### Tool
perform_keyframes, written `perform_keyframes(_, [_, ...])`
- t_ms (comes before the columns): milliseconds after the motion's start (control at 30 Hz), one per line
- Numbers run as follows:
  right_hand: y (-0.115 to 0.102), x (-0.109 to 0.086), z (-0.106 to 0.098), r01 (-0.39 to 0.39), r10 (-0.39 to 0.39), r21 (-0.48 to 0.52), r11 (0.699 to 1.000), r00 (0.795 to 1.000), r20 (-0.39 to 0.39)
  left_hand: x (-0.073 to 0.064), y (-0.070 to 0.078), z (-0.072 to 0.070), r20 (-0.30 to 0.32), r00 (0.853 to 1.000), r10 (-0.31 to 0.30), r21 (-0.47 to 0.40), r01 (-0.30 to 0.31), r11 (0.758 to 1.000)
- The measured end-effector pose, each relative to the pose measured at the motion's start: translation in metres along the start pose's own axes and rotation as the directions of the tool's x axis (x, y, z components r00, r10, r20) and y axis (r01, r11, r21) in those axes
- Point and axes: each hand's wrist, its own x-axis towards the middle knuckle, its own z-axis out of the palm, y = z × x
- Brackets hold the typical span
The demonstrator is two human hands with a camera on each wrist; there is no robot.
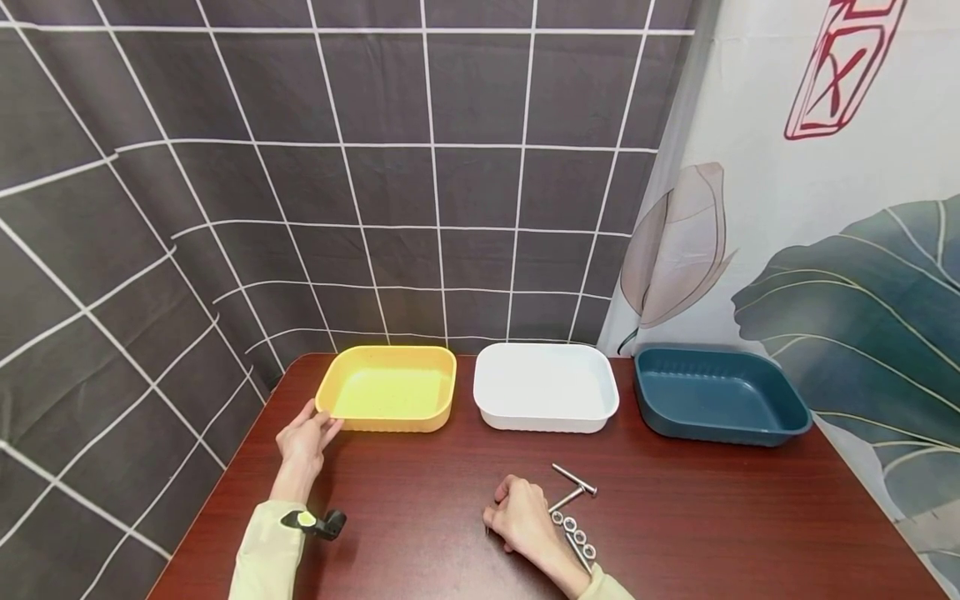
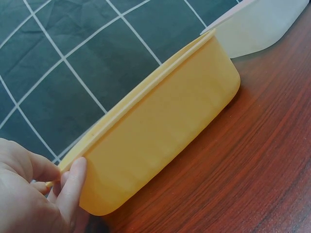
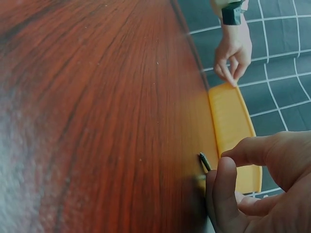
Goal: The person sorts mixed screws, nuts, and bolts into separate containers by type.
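Observation:
My left hand (image 1: 303, 440) pinches the front left corner of a yellow plastic bin (image 1: 386, 392); thumb and fingers meet at its rim in the left wrist view. Low over the table, my right hand (image 1: 522, 518) pinches a thin metal bolt (image 3: 205, 161), whose narrow end sticks out past the fingertips while the rest is hidden. Just right of this hand lie loose bolts (image 1: 576, 478), two of them meeting at an angle. Several hex nuts (image 1: 570, 524) form a slanting row there, with another bolt (image 1: 576, 549) alongside, partly covered by the wrist.
A white bin (image 1: 546, 419) stands at the back middle of the brown table (image 1: 420, 500), and a dark blue bin (image 1: 720, 429) at the back right. Behind them hang a grey grid-patterned cloth (image 1: 382, 183) and a white printed cloth (image 1: 757, 192).

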Motion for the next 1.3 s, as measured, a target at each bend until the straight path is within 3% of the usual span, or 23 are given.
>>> perform_keyframes(233, [-0.0022,0.0004,0.0043,0.032,-0.043,-0.165,0.986,0.997,-0.063,-0.0018,-0.0006,0.0029,-0.016,1.000,0.024,-0.036,-0.025,0.999])
perform_keyframes(433, [-0.0040,0.0019,0.0070,0.039,-0.068,-0.263,0.964,0.993,-0.101,-0.0001,0.0012,0.0017,-0.007,1.000,0.011,0.011,-0.011,1.000])
perform_keyframes(700, [-0.0069,0.0014,0.0094,0.035,-0.063,-0.295,0.955,0.994,-0.088,-0.0009,0.0019,0.0012,0.005,1.000,0.001,0.015,-0.002,1.000])
perform_keyframes(1067, [-0.0095,0.0060,0.0065,0.065,-0.068,-0.311,0.948,0.998,0.002,-0.0034,0.0035,0.0023,-0.002,1.000,-0.005,0.016,0.005,1.000])
perform_keyframes(1300, [-0.0092,0.0044,0.0056,0.104,-0.105,-0.298,0.949,0.994,0.014,-0.0032,0.0019,0.0018,-0.015,1.000,0.002,0.004,-0.002,1.000])
